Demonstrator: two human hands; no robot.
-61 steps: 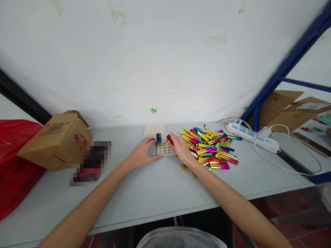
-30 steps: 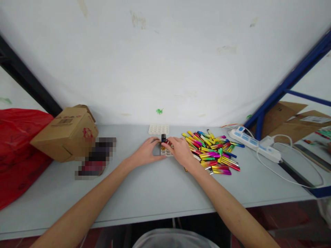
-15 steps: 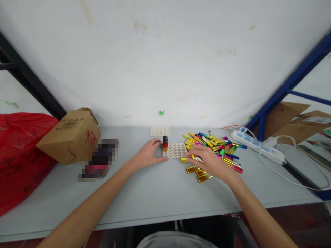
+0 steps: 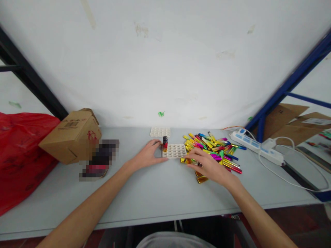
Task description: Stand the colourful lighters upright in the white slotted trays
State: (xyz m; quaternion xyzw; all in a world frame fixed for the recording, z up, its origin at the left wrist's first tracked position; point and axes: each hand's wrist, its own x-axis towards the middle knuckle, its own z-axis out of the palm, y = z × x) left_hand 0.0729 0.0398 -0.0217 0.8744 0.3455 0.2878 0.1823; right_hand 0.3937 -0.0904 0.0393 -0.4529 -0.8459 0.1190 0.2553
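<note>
My left hand (image 4: 147, 155) holds the left end of a small off-white tray (image 4: 178, 151) with rows of round holes, thumb at its near corner and fingers at the far one. At that end stand several upright tubes (image 4: 165, 144) with black tops and red-to-yellow bodies. Right of the tray, my right hand (image 4: 205, 165) is curled around a shiny gold tube (image 4: 182, 160), which its fingers partly cover. More gold tubes (image 4: 202, 179) lie under this hand. Beyond it spreads a loose pile of shiny multicoloured tubes (image 4: 217, 144).
A second holed tray (image 4: 160, 132) lies against the wall. At left are a cardboard box (image 4: 71, 137), a red plastic bag (image 4: 23, 158) and a pixelated dark object (image 4: 102, 158). A white power strip (image 4: 256, 146) with cables lies at right, near a blue frame (image 4: 274, 103).
My right hand has shifted slightly left and down over the gold tubes, covering more of them. My left hand and the tray have stayed in place.
</note>
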